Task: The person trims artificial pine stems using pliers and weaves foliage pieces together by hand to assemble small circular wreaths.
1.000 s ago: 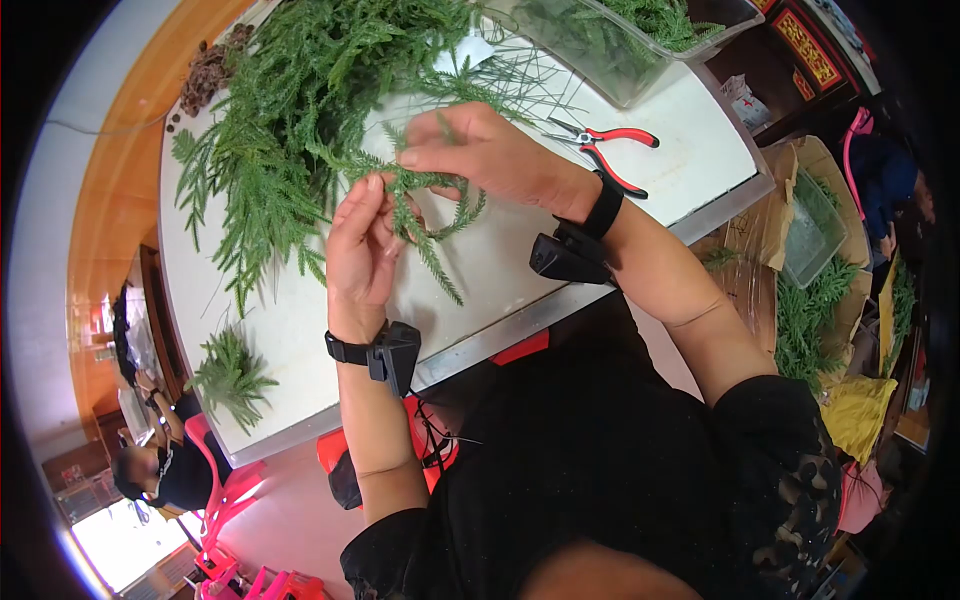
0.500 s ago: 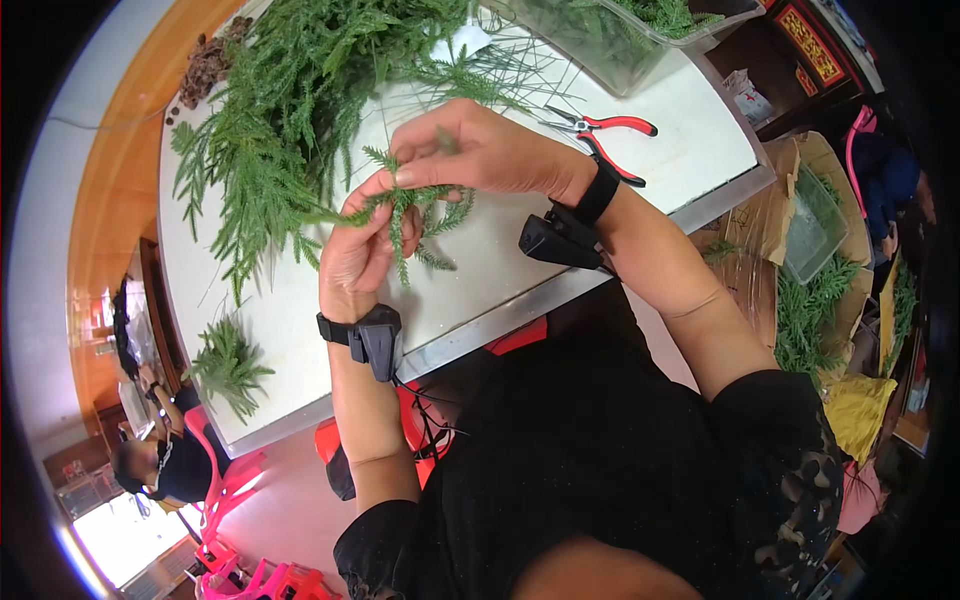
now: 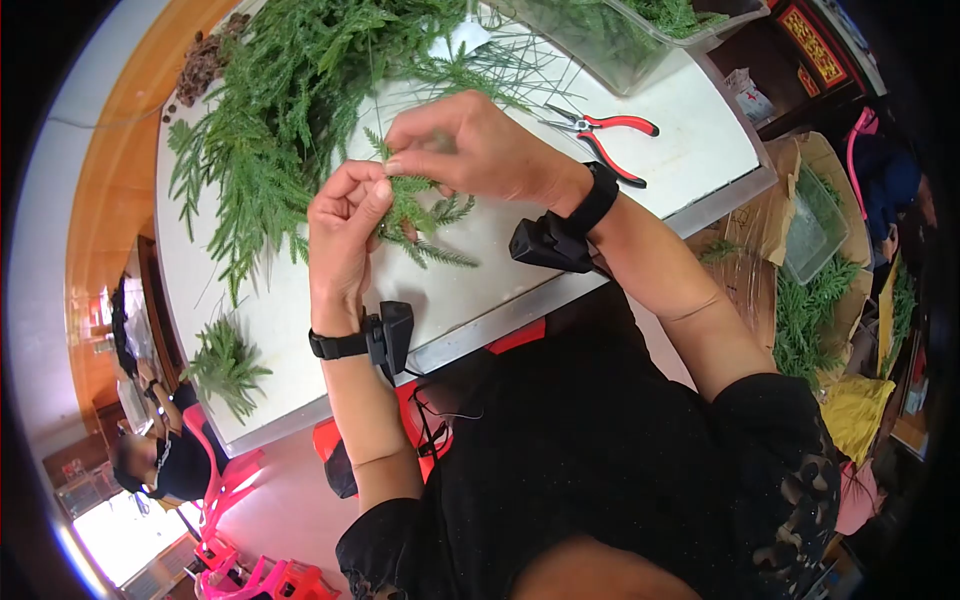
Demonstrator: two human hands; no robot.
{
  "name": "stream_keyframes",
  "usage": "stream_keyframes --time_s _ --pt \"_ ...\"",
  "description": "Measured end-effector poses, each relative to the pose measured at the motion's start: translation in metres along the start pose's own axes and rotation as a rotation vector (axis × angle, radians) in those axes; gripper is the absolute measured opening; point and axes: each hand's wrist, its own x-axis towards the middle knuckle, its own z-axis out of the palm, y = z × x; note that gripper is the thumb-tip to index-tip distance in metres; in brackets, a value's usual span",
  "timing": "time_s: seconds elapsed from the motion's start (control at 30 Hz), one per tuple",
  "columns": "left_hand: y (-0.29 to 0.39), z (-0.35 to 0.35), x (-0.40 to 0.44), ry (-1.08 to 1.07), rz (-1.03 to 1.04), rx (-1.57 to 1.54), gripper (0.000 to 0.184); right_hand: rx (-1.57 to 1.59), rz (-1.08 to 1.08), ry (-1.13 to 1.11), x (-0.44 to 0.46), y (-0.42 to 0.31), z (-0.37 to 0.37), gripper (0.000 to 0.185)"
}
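Observation:
A green sprig with several needled branches is pinched between both hands above the white table. My left hand grips its left side, thumb against the fingers. My right hand closes on its upper end, thumb and forefinger meeting near my left fingertips. The stem is partly hidden by the fingers. Red-handled pliers lie with their handles spread to the right of my right hand. A large heap of green sprigs lies beyond and left of my hands.
A small green bunch lies near the table's left edge. Brown cones lie at the far left. A clear bin stands at the back. A cardboard box with greenery is at right. Another person is at lower left.
Both hands have shifted slightly left, still pinching the sprig. The sprig has turned, and its lower branches now point more to the right.

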Motion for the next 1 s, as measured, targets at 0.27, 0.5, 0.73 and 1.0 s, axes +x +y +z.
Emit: stream_keyframes --time_s 0.27,0.5,0.73,1.0 --pt "0.002 0.005 -0.001 -0.039 -0.031 0.078 0.014 -0.184 -0.227 0.028 0.002 0.014 0.000 0.010" --pt "-0.007 0.026 -0.001 0.299 0.253 0.684 0.009 -0.422 -0.315 0.133 0.002 0.016 0.007 0.005" --pt "-0.014 0.025 -0.001 0.500 0.579 0.984 0.006 -0.506 -0.587 0.232 0.001 0.010 0.015 0.017" --pt "0.003 0.001 -0.003 0.046 0.003 -0.044 0.011 -0.677 -0.758 0.124 0.001 0.008 0.007 0.031"
